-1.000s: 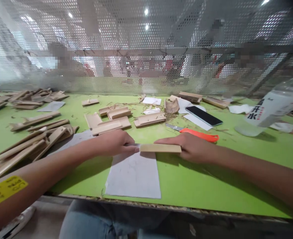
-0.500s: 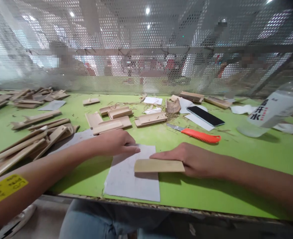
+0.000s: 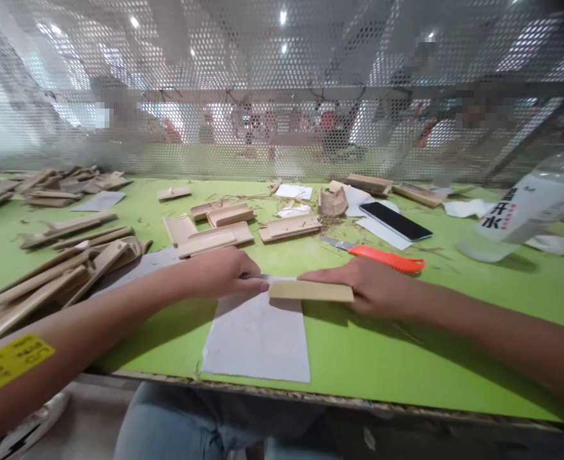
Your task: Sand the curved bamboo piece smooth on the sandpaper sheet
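A white sheet of paper (image 3: 258, 342) lies near the front edge of the green table. My left hand (image 3: 231, 273) presses on its far end, fingers curled and closed, the thumb pointing right. From the right, my right hand (image 3: 363, 287) grips a flat, pale wooden strip (image 3: 311, 292) by its right end, with the index finger stretched along the far side. The strip lies crosswise over the upper part of the paper, its left end close to my left thumb. Whatever is under my left fingers is hidden.
An orange utility knife (image 3: 387, 259) with its blade out lies beyond my right hand. Behind it are a phone (image 3: 396, 221) and a plastic bottle (image 3: 526, 204). Curved wooden pieces (image 3: 47, 275) are piled at the left; others (image 3: 289, 227) lie mid-table. A perforated screen (image 3: 282, 128) stands behind.
My right hand has moved the wooden strip away from me, up the paper and slightly right, closer to my left thumb. My left hand has stayed nearly in place.
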Available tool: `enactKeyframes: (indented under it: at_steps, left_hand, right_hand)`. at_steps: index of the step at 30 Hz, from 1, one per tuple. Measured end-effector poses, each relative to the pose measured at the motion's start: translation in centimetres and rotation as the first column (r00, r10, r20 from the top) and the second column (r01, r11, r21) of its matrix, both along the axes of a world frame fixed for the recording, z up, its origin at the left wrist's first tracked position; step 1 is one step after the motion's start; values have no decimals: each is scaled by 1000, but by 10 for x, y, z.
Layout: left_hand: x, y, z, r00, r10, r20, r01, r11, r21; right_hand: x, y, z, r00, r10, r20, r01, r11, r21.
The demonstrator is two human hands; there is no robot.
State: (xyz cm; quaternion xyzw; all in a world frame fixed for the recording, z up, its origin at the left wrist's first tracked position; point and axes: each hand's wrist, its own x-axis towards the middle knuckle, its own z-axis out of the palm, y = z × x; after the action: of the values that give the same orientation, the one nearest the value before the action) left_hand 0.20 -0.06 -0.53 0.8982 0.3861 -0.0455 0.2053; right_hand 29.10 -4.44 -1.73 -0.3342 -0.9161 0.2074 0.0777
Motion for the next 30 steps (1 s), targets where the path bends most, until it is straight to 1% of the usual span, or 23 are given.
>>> enactKeyframes:
  at_steps: [4,5,9,10,13,14,15,18,19,20,23,24,28,30]
  left_hand:
    - [0,0,0,1000,-13,4,13,1000,0]
    - [0,0,-1,1000,-10,-2,10,1000,3]
    - [-1,1,-2,1000,-4,-19,4,1000,18]
    - [-1,0,-2,1000,-10,-18,10,1000,17]
    - [-1,-1,0,1000,-22,-7,22,1000,7]
    - [-1,-1,0,1000,-19,-7,19,1000,6]
    - [0,-1,0,1000,-14,-9,14,1000,5]
    - [0,-1,0,1000,3,-3,-3,1000,8]
    - [0,-1,0,1000,2,4,-2,1000,7]
    - [0,-1,0,1000,0,10,0,1000,3]
    - [0,-1,0,1000,-7,22,7,1000,-3]
    - [0,-1,0,1000,-5,20,5,1000,-4]
    - [0,0,0,1000,3,6,-3,1000,-3]
    - [0,0,0,1000,-1,7,1,1000,-5]
  right_hand:
    - [-1,0,-1,993,119,-6,-119,992,-49]
    - [0,1,-2,994,112,-4,-112,992,-50]
    - [2,4,-3,1000,-30,-3,30,999,34]
    - [2,4,-2,1000,-20,-2,20,999,30]
    - [0,1,0,995,97,-2,-97,994,-44]
    - [-1,1,0,994,111,-1,-111,992,-60]
    - [-1,1,0,995,96,3,-95,994,-61]
    - [-1,2,0,1000,-11,22,12,1000,-14]
    - [-1,2,0,999,-24,22,24,1000,-4]
    - [-2,0,1,1000,-9,20,9,1000,-5]
    - [-5,-4,3,995,102,8,-101,994,-50]
    - [-5,-5,3,993,114,9,-113,992,-58]
    - [-4,-4,4,999,24,49,-25,999,19]
    - [-5,-5,4,996,57,62,-58,998,21]
